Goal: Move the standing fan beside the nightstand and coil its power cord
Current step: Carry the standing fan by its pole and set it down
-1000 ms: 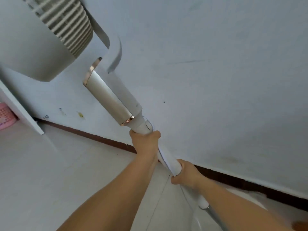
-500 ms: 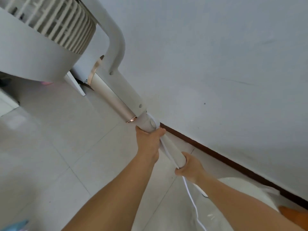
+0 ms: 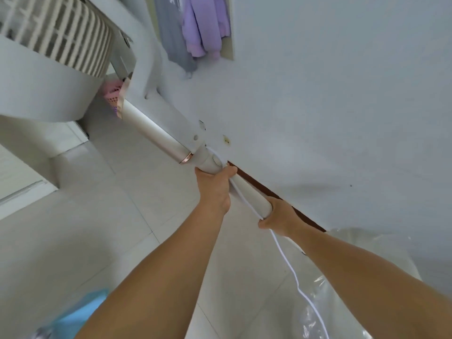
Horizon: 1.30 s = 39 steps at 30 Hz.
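Note:
The white standing fan (image 3: 156, 133) is tilted, its slatted head (image 3: 56, 45) at the upper left and its pole running down to the right. My left hand (image 3: 215, 187) grips the pole just below the rose-gold collar. My right hand (image 3: 278, 216) grips the pole lower down. The thin white power cord (image 3: 291, 272) runs along the pole between my hands and hangs down past my right forearm. The fan's round white base (image 3: 367, 255), under clear plastic, shows at the lower right.
A white wall (image 3: 330, 106) with a dark brown skirting board (image 3: 256, 182) runs along the right. Purple and grey clothes (image 3: 200, 28) hang at the top. A pink basket (image 3: 113, 94) sits behind the fan. White furniture (image 3: 27, 167) stands left. Something light blue (image 3: 80, 311) lies at the bottom left.
The view has swung along the wall with the fan; hanging clothes and the pink basket have come into sight. Both hands keep the same hold on the pole.

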{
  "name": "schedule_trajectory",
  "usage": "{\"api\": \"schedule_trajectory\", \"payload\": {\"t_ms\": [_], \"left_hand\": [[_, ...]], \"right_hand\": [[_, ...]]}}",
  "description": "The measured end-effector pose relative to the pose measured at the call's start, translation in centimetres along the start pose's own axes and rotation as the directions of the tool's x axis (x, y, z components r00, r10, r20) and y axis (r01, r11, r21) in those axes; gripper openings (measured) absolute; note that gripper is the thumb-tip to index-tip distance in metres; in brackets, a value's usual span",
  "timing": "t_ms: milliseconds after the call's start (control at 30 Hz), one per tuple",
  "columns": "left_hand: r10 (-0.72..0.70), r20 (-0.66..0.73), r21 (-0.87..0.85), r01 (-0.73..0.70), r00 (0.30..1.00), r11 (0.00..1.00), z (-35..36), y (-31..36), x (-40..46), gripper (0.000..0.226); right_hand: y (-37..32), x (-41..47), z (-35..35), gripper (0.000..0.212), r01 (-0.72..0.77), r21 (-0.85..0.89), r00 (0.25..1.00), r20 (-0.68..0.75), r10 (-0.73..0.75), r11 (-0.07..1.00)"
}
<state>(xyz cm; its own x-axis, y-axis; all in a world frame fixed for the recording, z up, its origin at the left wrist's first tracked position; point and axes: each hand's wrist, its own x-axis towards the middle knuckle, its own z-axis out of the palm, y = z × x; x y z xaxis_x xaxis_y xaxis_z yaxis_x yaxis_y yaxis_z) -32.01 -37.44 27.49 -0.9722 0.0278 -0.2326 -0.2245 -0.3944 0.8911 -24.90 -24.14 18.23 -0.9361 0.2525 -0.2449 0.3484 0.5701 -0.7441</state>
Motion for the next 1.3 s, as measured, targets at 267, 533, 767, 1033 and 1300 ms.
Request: {"api": "schedule_trajectory", "payload": {"t_ms": [267,533,767,1033,1300], "left_hand": [[0.041,-0.091,-0.091,-0.049,0.995,0.995,-4.6,6.4,4.9,0.056],[0.068,-0.243,-0.153,-0.108,0.968,0.982,-9.2,11.2,13.3,0.059],[0.075,-0.416,-0.145,-0.147,0.906,0.978,-14.9,15.9,21.1,0.057],[0.05,-0.564,-0.202,-0.196,0.824,0.96,-26.3,20.7,28.7,0.051],[0.013,-0.653,-0.228,-0.214,0.757,0.95,-41.2,27.3,35.8,0.051]], "right_hand": [[-8.4,5.4,2.3,0.038,0.11,-0.101,0.992,0.068,-0.104,0.989],[-15.9,14.4,6.2,0.044,0.211,-0.123,0.963,0.194,-0.185,0.97],[-23.7,22.9,11.4,0.04,0.303,-0.138,0.902,0.362,-0.237,0.943],[-32.9,30.6,22.7,0.04,0.406,-0.142,0.805,0.524,-0.279,0.903],[-44.6,35.4,35.7,0.036,0.476,-0.144,0.722,0.628,-0.292,0.867]]}}
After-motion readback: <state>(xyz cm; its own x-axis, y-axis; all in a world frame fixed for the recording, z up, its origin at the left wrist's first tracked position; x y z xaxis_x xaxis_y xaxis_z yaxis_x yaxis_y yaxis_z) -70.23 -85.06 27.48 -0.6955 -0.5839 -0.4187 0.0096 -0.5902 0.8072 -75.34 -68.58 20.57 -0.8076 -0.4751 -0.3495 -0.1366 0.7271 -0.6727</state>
